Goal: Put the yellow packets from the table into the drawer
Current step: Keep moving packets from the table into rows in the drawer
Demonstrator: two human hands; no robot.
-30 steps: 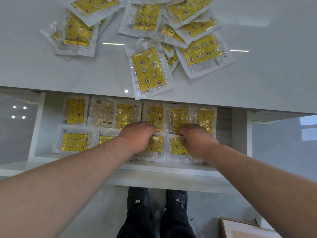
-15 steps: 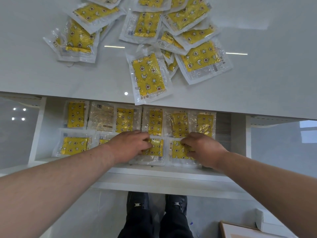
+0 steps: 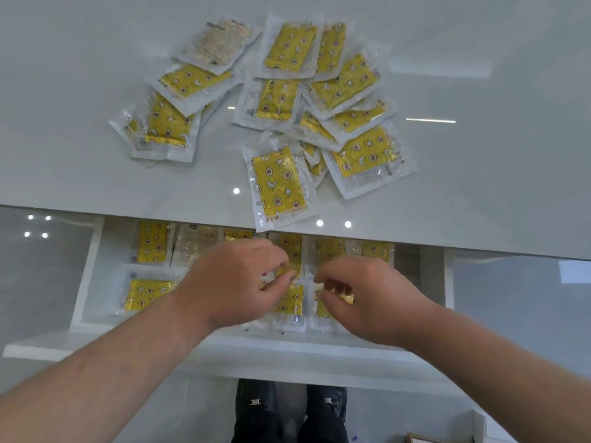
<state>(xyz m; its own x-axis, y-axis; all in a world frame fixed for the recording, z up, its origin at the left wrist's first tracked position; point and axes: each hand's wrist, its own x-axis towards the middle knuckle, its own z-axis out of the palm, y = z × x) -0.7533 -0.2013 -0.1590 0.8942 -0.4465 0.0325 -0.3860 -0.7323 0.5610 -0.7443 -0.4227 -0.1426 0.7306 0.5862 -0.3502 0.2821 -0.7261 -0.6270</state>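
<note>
Several yellow packets in clear wrappers lie in a loose pile on the white table (image 3: 80, 183). The nearest packet (image 3: 279, 185) lies close to the table's front edge. Below that edge the white drawer (image 3: 85, 282) stands pulled out, with two rows of yellow packets (image 3: 152, 246) laid flat inside. My left hand (image 3: 230, 282) and my right hand (image 3: 367, 298) hover side by side over the middle packets of the drawer. Their fingers are loosely curled and I see nothing held in them. They hide some of the packets underneath.
One pale packet (image 3: 220, 43) lies face down at the far side of the pile. My dark shoes (image 3: 256, 407) stand on the floor under the drawer's front. A flat framed object (image 3: 441, 439) lies on the floor at the bottom right.
Both hands have lifted off the packets they pressed flat in the drawer and have curled their fingers. The view has tilted up, showing more of the pile on the table.
</note>
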